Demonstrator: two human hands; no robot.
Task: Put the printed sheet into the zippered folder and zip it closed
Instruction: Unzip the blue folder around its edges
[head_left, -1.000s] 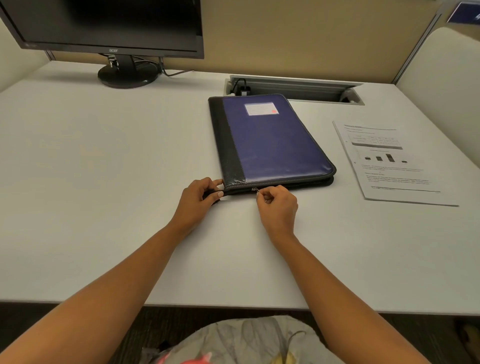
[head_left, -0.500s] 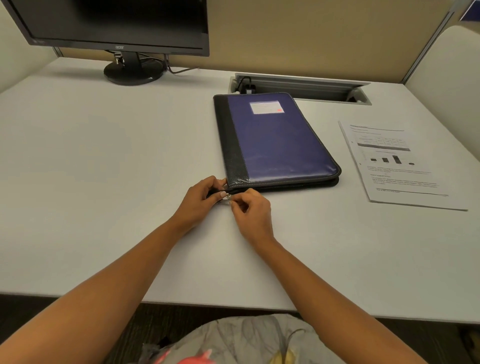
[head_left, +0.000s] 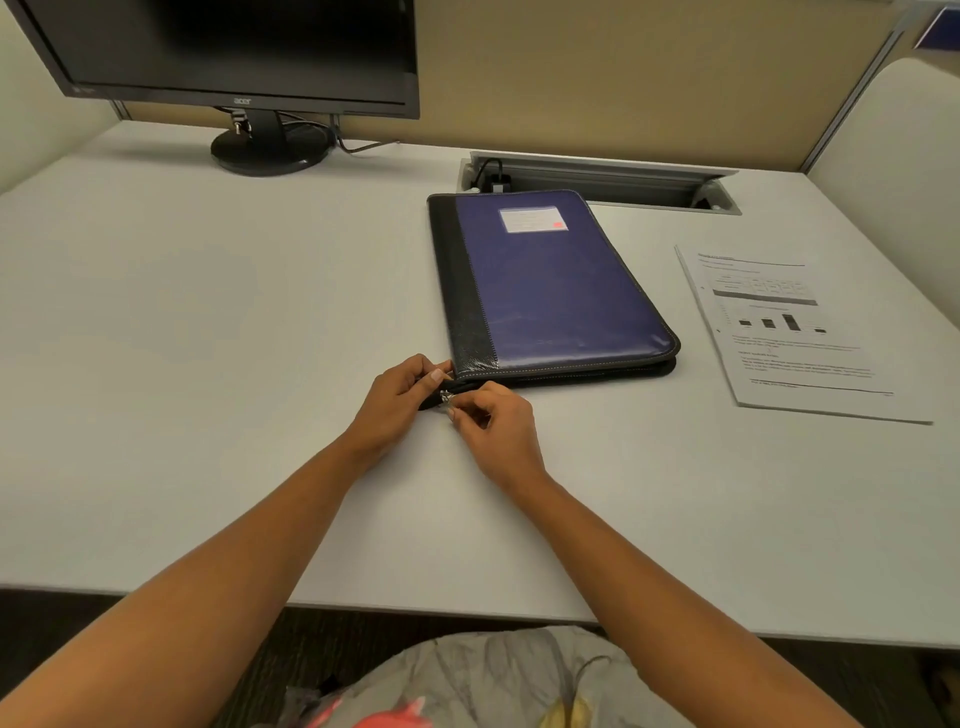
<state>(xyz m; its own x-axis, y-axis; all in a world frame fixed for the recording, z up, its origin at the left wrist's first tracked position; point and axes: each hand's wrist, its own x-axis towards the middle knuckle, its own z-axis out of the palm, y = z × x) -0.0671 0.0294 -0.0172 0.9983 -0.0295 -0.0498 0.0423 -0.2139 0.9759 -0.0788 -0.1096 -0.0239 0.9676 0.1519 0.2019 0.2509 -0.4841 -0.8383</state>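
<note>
i see the blue and black zippered folder (head_left: 550, 280) lying flat and closed on the white desk (head_left: 208, 364). it has a small white label (head_left: 532, 219) near its far end. the printed sheet (head_left: 789, 332) is not in the folder. it lies flat on the desk just to the right of the folder, with a gap between them.

both hands are close together at the near left corner of the folder. my left hand (head_left: 400, 400) pinches that corner with its thumb and fingers. my right hand (head_left: 493, 426) has its fingers curled and pinches the little silver zipper pull (head_left: 445, 397), right next to the left hand's fingertips.

a black monitor (head_left: 234, 52) stands at the far left of the desk. a long grey cable slot (head_left: 597, 179) sits in the desk right behind the folder.
</note>
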